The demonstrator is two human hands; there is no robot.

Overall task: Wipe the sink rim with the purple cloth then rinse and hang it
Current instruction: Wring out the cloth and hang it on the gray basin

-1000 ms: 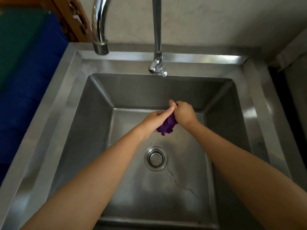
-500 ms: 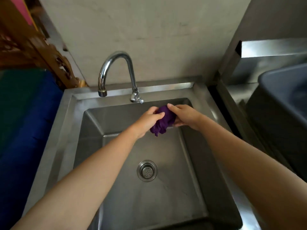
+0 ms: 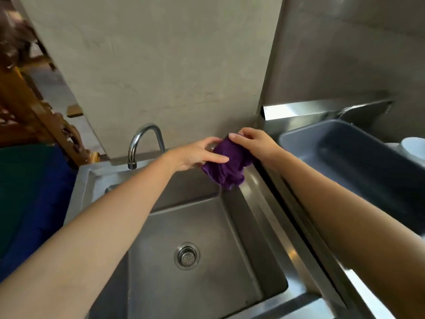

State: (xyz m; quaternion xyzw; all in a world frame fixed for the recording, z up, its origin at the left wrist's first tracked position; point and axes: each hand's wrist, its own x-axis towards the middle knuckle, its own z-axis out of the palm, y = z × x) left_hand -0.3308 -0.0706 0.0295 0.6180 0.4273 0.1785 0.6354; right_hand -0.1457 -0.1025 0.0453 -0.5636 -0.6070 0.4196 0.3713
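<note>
Since half a second ago the crumpled purple cloth [image 3: 227, 168] has come up from over the basin and shifted right. It now hangs bunched above the back right corner of the stainless steel sink [image 3: 259, 196], with its lower folds over the rim. Pinching its left side between thumb and outstretched fingers is the left hand [image 3: 195, 155], while the right hand [image 3: 253, 143] clutches its top with curled fingers. A curved chrome faucet [image 3: 142, 143] stands beyond the left forearm, and a grey plastic tub [image 3: 345, 157] sits right of the sink.
</note>
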